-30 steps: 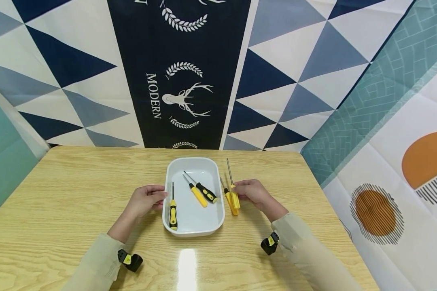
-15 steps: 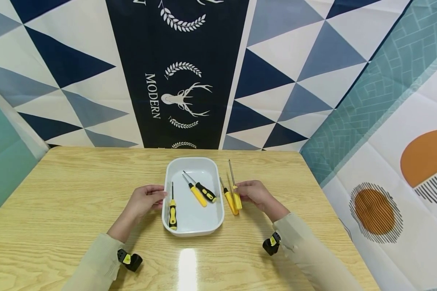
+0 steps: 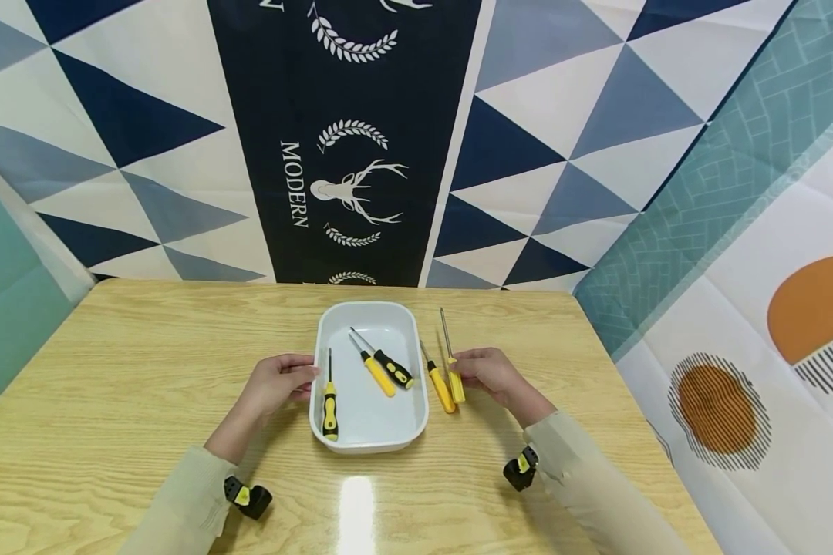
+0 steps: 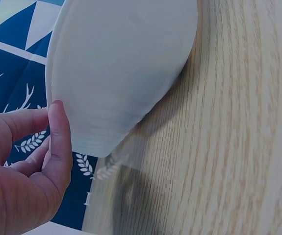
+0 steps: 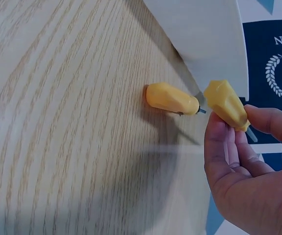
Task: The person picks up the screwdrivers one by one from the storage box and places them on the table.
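Note:
My left hand [image 3: 276,381] pinches the left rim of a white plastic tray [image 3: 369,445] between thumb and fingers, also seen in the left wrist view. Inside the tray lie a black-and-yellow screwdriver [image 3: 329,412] along the left wall and two crossing ones, a yellow-handled screwdriver [image 3: 380,376] and a black-handled screwdriver [image 3: 393,368]. To the right of the tray, my right hand [image 3: 489,375] pinches a yellow screwdriver [image 5: 227,105] near the front of its handle, its shaft pointing away from me. Another yellow-handled screwdriver [image 5: 172,99] lies on the table between tray and right hand.
The wooden table [image 3: 146,370] extends to both sides of the tray. A patterned cloth [image 3: 350,185] hangs behind its far edge, with another cloth [image 3: 757,347] on the right. A small black device [image 3: 248,497] is strapped at each wrist.
My right hand has shifted slightly to the right with the yellow screwdriver, widening its gap from the one lying on the table. The left hand and the tray have stayed put.

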Tool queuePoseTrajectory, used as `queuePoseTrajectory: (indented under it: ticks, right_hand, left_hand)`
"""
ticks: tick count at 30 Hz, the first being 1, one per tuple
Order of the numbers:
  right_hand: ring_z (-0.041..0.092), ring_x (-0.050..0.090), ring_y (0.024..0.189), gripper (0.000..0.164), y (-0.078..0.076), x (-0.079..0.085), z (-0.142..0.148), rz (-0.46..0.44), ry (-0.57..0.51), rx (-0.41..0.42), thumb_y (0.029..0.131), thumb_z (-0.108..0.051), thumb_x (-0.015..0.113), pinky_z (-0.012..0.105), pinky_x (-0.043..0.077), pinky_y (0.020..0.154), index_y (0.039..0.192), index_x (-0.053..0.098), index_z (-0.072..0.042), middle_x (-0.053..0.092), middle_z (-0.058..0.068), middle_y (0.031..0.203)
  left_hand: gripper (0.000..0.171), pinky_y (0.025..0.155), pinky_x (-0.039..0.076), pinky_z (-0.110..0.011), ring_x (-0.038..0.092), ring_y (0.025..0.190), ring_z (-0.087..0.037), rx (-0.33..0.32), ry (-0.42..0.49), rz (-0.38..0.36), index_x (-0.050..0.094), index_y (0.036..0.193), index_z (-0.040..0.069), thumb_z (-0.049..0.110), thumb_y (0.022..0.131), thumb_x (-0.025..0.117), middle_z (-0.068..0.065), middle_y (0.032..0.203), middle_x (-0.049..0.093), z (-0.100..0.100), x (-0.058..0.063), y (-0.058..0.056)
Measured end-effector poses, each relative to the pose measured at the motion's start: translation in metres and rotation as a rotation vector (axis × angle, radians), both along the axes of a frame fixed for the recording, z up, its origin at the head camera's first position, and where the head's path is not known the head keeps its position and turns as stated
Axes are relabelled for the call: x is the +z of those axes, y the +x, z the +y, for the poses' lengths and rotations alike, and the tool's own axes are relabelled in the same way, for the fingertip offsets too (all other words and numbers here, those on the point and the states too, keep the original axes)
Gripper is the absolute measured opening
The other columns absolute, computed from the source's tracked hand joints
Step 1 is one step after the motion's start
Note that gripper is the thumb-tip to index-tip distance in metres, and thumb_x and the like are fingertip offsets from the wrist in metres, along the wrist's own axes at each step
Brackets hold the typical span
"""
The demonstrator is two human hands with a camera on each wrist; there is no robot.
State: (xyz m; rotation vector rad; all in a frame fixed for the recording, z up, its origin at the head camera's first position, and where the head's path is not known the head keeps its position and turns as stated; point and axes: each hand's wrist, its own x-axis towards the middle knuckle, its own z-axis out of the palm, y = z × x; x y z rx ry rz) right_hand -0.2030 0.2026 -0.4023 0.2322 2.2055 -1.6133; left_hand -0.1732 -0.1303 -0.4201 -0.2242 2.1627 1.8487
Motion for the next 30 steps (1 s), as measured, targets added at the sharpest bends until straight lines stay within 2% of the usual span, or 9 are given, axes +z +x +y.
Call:
queuePoseTrajectory:
  ticks: [7, 16, 24, 30]
  right_hand:
    - [0.01, 0.058, 0.073, 0.039, 0.0006, -0.0026, 0.0016, -0.005, 0.012, -0.006, 0.082, -0.011, 0.058, 0.031, 0.053, 0.079, 0.116, 0.051, 0.007, 0.059, 0.012, 0.1]
    - [0.01, 0.058, 0.075, 0.039, 0.0004, -0.0055, 0.0036, 0.0, 0.014, 0.002, 0.082, -0.011, 0.058, 0.033, 0.052, 0.081, 0.115, 0.051, 0.008, 0.059, 0.014, 0.103]
    - [0.011, 0.057, 0.074, 0.037, 0.0026, -0.0074, 0.0065, 0.008, 0.02, -0.008, 0.082, -0.01, 0.058, 0.031, 0.053, 0.076, 0.114, 0.053, 0.007, 0.06, 0.011, 0.097]
    - [0.012, 0.058, 0.074, 0.039, 0.0036, -0.008, 0.009, 0.007, 0.017, -0.002, 0.083, -0.01, 0.057, 0.032, 0.053, 0.077, 0.116, 0.051, 0.009, 0.059, 0.015, 0.101]
  left_hand:
    - [0.038, 0.068, 0.056, -0.028, 0.059, 0.069, -0.009, 0.001, 0.005, 0.003, 0.051, 0.117, -0.002, 0.017, 0.085, 0.059, -0.013, 0.097, 0.059, 0.0006, 0.002, 0.0009]
    - [0.038, 0.068, 0.056, -0.028, 0.059, 0.069, -0.009, -0.004, 0.001, 0.01, 0.051, 0.117, -0.002, 0.017, 0.085, 0.058, -0.013, 0.098, 0.059, 0.0, 0.0009, 0.0006]
    - [0.039, 0.071, 0.056, -0.032, 0.059, 0.07, -0.008, -0.017, 0.003, 0.014, 0.05, 0.118, -0.002, 0.018, 0.085, 0.058, -0.012, 0.096, 0.059, -0.0003, 0.0018, 0.0012]
    - [0.039, 0.07, 0.056, -0.029, 0.059, 0.071, -0.009, -0.014, -0.003, 0.008, 0.05, 0.118, -0.001, 0.018, 0.085, 0.058, -0.013, 0.098, 0.058, 0.0002, 0.003, 0.0016]
